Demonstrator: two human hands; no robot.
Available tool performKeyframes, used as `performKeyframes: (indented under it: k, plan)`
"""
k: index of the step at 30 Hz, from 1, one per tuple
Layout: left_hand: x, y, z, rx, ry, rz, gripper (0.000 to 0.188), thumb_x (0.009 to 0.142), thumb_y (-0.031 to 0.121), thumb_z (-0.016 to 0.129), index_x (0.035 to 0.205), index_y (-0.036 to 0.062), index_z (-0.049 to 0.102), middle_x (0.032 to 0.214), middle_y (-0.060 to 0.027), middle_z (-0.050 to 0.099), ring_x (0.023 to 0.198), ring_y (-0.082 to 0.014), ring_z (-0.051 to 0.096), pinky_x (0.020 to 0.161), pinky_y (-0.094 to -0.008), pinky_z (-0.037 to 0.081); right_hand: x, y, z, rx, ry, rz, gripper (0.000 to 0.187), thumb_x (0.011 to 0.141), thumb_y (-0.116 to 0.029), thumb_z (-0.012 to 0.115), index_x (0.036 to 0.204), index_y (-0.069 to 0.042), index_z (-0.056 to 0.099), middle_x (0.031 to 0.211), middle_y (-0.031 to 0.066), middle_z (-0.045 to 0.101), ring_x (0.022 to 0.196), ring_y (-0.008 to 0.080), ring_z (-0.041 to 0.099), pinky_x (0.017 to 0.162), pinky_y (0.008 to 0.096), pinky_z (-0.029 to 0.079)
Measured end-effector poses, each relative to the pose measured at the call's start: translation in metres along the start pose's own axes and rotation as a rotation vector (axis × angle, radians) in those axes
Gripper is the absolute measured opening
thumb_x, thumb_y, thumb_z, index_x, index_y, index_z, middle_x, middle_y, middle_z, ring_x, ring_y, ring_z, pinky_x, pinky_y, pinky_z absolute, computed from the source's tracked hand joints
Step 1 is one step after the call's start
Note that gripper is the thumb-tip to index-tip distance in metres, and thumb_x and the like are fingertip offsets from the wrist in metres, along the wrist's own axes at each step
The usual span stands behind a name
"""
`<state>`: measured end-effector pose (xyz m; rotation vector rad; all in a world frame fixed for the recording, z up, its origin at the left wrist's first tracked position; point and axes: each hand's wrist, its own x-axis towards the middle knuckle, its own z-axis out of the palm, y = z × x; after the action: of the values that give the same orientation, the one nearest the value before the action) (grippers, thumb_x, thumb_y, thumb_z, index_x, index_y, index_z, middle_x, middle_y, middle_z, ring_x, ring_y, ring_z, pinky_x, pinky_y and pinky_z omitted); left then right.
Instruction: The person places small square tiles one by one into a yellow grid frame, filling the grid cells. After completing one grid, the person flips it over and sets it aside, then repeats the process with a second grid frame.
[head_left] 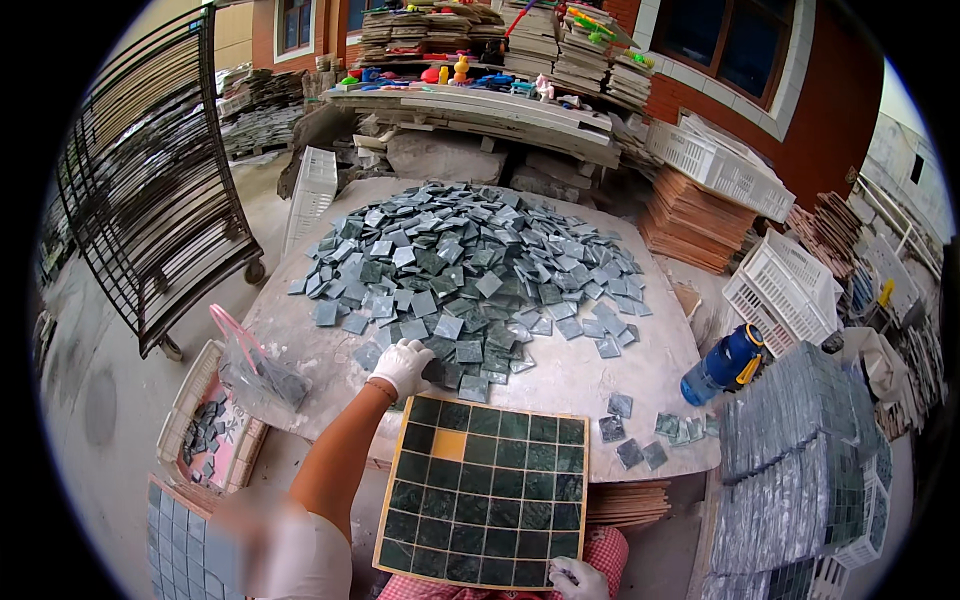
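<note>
My left hand (402, 367), in a white glove, is at the near edge of a large heap of square green-grey stone tiles (455, 250). Its fingers curl down at a dark tile (434, 372), partly covering it. A wooden tray (448, 444) leans across my lap against the table edge, filled with rows of dark green tiles. One square in its upper left part shows bare yellowish wood. My right hand (578, 578), also gloved, grips the tray's lower right corner; its far fingers are hidden.
The heap lies on a pale worktable (300, 330). Loose tiles (628, 452) and a blue bottle (722, 364) sit at its right. Stacked tile sheets (790, 470) stand right of the table. At left are a plastic bag (262, 370), a crate (190, 400) and a wheeled metal rack (160, 180).
</note>
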<state>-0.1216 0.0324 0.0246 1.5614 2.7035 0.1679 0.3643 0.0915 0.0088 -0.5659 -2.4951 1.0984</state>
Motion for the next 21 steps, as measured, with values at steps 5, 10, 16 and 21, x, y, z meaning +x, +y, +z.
performKeyframes:
  k: [5,10,16,21]
  plan:
    - [-0.056,0.023,-0.014,-0.186,0.125,0.333,0.058,0.064,0.036,0.078,0.113,0.0095,0.061,0.106,-0.0124,0.058,0.100,-0.0329,0.056,0.084,-0.0430,0.049,0.001,-0.011,-0.002,0.111,0.045,0.101,0.020,0.087,-0.014,0.063,0.102,-0.001,0.064,0.099,0.0160,0.066,0.088,0.0300,0.064,0.076,0.0372,0.053]
    - [-0.090,0.059,0.004,-0.226,0.092,0.348,0.048,0.070,0.030,0.075,0.112,0.0103,0.062,0.117,-0.0098,0.054,0.115,-0.0329,0.048,0.096,-0.0427,0.043,0.017,-0.002,-0.007,0.047,0.054,0.012,0.020,0.087,-0.015,0.062,0.101,-0.002,0.064,0.094,0.0157,0.067,0.084,0.0295,0.065,0.074,0.0360,0.053]
    - [-0.097,0.060,0.022,-0.226,0.141,0.291,0.041,0.075,0.023,0.072,0.113,0.0106,0.063,0.129,-0.0113,0.050,0.125,-0.0337,0.043,0.101,-0.0434,0.040,0.015,-0.015,-0.015,0.106,0.051,0.120,0.021,0.086,-0.013,0.061,0.105,-0.002,0.064,0.091,0.0151,0.067,0.081,0.0267,0.066,0.072,0.0350,0.053]
    - [-0.116,0.083,0.021,-0.086,0.110,0.254,0.060,0.085,0.041,0.061,0.133,0.0066,0.047,0.142,-0.0150,0.041,0.132,-0.0352,0.037,0.108,-0.0484,0.029,0.015,-0.001,-0.001,0.073,0.013,0.159,0.025,0.085,-0.013,0.065,0.107,-0.001,0.063,0.093,0.0130,0.068,0.082,0.0231,0.067,0.071,0.0320,0.054]
